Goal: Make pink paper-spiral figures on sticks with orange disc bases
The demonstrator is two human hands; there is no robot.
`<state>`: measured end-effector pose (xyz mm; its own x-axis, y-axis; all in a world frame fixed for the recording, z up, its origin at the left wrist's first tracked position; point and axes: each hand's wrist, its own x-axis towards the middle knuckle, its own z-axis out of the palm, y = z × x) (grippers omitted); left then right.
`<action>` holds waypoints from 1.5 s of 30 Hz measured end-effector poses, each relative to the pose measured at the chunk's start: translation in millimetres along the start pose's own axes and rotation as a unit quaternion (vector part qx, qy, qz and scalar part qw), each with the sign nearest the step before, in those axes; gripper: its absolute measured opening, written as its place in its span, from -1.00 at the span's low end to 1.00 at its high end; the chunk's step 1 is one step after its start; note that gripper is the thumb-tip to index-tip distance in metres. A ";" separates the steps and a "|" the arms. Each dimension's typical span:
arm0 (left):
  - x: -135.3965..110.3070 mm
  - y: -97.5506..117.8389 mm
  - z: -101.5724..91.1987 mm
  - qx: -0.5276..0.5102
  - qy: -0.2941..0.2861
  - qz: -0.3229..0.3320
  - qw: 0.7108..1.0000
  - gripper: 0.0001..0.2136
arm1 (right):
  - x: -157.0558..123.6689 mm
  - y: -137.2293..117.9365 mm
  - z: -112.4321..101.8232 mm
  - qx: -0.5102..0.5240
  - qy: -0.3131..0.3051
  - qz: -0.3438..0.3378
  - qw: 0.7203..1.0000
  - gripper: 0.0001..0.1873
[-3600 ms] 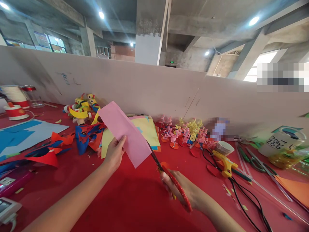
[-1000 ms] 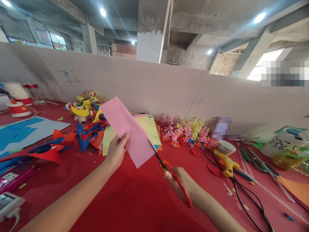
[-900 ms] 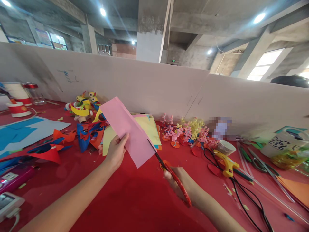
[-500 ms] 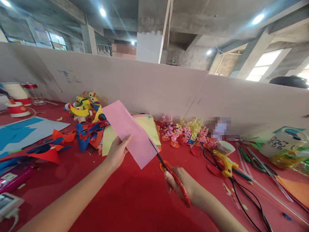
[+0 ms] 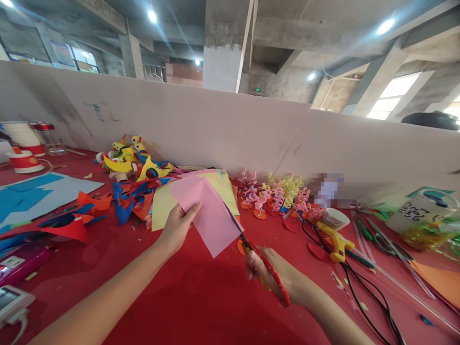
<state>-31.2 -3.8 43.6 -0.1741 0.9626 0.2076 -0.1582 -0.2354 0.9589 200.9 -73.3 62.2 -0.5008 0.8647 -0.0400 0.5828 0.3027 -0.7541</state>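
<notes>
We are in a craft workshop inside a bare concrete hall: a red table [image 5: 201, 306] strewn with paper cutouts [image 5: 132, 196], a glue gun [image 5: 336, 242], board partitions [image 5: 215, 129].

Bright ceiling lamps flare overhead, edges bend wide, right side blurs.

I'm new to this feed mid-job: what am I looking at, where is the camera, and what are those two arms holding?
There is no machine: a person works with bare hands, and the one camera sits on their head, looking forward and down. The left hand pinches a pink paper sheet above the red table. The right hand grips red-handled scissors, blades at the sheet's right edge. On the table lie a stack of coloured sheets, blue and red offcuts, small curled paper figures and a yellow glue gun.
</notes>
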 end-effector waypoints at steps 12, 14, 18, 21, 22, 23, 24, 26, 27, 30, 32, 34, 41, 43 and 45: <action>-9.5 11.6 7.1 0.027 -0.017 -0.021 0.999 -0.77 | 1.3 -1.6 -1.2 0.024 0.003 0.008 1.000 -0.32; -9.0 12.8 6.9 0.025 -0.016 -0.024 0.999 -0.76 | 2.1 0.3 0.5 0.030 0.009 0.009 0.999 -0.35; -8.3 15.7 6.7 0.021 -0.012 -0.034 0.999 -0.74 | 4.9 10.4 7.4 0.032 0.022 -0.003 0.999 -0.41; -8.1 16.0 6.4 0.011 -0.018 -0.042 0.999 -0.72 | 6.3 14.0 10.2 0.025 0.035 0.004 0.999 -0.43; -8.0 15.7 6.2 0.006 -0.021 -0.043 0.999 -0.72 | 6.4 13.9 10.3 0.023 0.038 0.006 0.999 -0.44; -7.8 15.2 6.0 0.000 -0.023 -0.043 0.999 -0.72 | 6.4 13.4 10.1 0.021 0.041 0.007 0.999 -0.45; -7.6 14.6 5.8 -0.006 -0.025 -0.044 0.999 -0.72 | 6.3 12.8 9.7 0.021 0.043 0.006 0.999 -0.47; -7.3 13.6 5.6 -0.020 -0.030 -0.049 0.998 -0.73 | 5.9 11.6 9.1 0.022 0.046 0.003 0.999 -0.48; -7.2 13.3 5.6 -0.026 -0.032 -0.052 0.998 -0.73 | 5.8 11.3 8.9 0.022 0.048 0.004 0.999 -0.49; -7.1 13.3 5.9 -0.033 -0.036 -0.055 0.997 -0.72 | 5.6 10.8 9.4 0.026 0.053 0.014 0.998 -0.49; -7.2 13.7 6.1 -0.035 -0.033 -0.055 0.997 -0.72 | 5.7 10.4 9.8 0.025 0.056 0.020 0.998 -0.48; -7.1 13.8 5.9 -0.041 -0.034 -0.058 0.997 -0.70 | 5.9 9.8 9.7 0.020 0.058 0.022 0.998 -0.48; -4.5 12.0 2.3 -0.040 -0.022 -0.061 0.997 -0.70 | 5.7 10.6 8.1 0.013 0.052 -0.014 0.998 -0.51; -4.3 12.9 2.2 -0.052 -0.027 -0.060 0.996 -0.70 | 5.6 12.3 8.4 0.008 0.054 -0.018 0.998 -0.52; -4.4 14.0 2.7 -0.056 -0.029 -0.062 0.996 -0.70 | 5.8 14.0 9.0 0.000 0.056 -0.015 0.998 -0.52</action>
<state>-30.1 -10.9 56.6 -0.0912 0.9906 0.1022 -0.2830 -0.1242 0.9510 200.4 -67.7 45.5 -0.4431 0.8947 0.0568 0.5684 0.3294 -0.7540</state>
